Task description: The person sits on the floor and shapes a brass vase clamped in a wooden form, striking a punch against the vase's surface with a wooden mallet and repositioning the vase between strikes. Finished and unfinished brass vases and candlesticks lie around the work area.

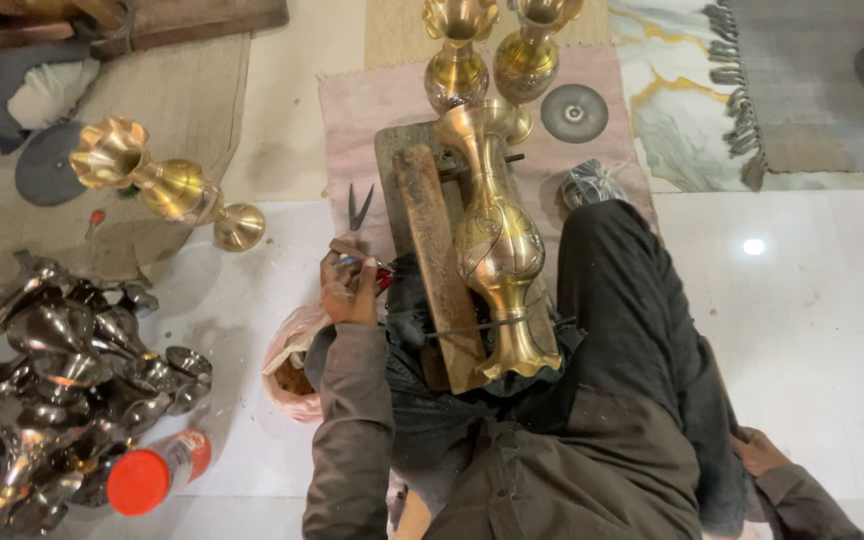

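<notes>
A tall brass vase (497, 240) lies on its side on a wooden work block (434, 250) between my legs, its foot toward me and held by a thin wire. My left hand (349, 290) is just left of the block, fingers closed around a small tool with a wooden handle and a red part (382, 278). A pair of metal shears (359, 207) lies on the floor just beyond that hand. My right hand (758, 452) rests low on the floor at the right, mostly hidden behind my leg, with nothing seen in it.
Two upright brass vases (492, 60) stand behind the block on a pink mat, with a grey disc (574, 112) beside them. Another brass vase (167, 185) lies at the left. A heap of dark unpolished vases (62, 380) and a red-capped bottle (157, 470) sit lower left.
</notes>
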A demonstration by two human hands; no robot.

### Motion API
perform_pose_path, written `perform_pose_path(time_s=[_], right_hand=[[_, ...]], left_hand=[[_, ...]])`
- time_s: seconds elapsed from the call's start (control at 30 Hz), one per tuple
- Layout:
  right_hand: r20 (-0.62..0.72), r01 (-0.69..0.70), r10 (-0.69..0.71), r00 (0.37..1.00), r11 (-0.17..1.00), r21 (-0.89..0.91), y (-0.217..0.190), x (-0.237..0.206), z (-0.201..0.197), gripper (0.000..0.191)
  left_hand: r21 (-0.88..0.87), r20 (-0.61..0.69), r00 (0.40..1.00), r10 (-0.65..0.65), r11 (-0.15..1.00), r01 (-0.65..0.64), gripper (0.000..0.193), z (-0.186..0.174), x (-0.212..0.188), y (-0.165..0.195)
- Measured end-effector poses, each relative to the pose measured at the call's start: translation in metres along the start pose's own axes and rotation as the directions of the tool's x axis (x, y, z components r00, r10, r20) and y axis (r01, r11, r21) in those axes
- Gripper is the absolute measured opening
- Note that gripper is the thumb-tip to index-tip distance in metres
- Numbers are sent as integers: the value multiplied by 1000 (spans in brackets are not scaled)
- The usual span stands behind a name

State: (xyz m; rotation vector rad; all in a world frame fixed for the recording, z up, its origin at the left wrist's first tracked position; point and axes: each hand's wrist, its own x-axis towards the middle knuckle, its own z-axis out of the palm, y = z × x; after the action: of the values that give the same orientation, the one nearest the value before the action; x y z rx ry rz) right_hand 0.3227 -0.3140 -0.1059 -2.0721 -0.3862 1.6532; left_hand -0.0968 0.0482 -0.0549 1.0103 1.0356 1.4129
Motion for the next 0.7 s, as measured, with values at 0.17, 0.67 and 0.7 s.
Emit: perform_pose_path(time_s=[0.17, 0.67, 0.7], right_hand=[[-189, -159, 137, 972, 981, -112, -30, 2, 6, 57], [-101, 594, -675, 731, 702, -393, -175, 32, 6, 67], [-19, 681, -740, 672, 628, -377, -185, 31, 9, 69]], left_hand=[[41, -26, 999, 27, 999, -26, 62, -3, -1, -1], [-21, 193, 981, 6, 1000, -2, 45, -2, -3, 20], [-19, 291, 954, 68, 998, -65, 38, 6, 1, 24]])
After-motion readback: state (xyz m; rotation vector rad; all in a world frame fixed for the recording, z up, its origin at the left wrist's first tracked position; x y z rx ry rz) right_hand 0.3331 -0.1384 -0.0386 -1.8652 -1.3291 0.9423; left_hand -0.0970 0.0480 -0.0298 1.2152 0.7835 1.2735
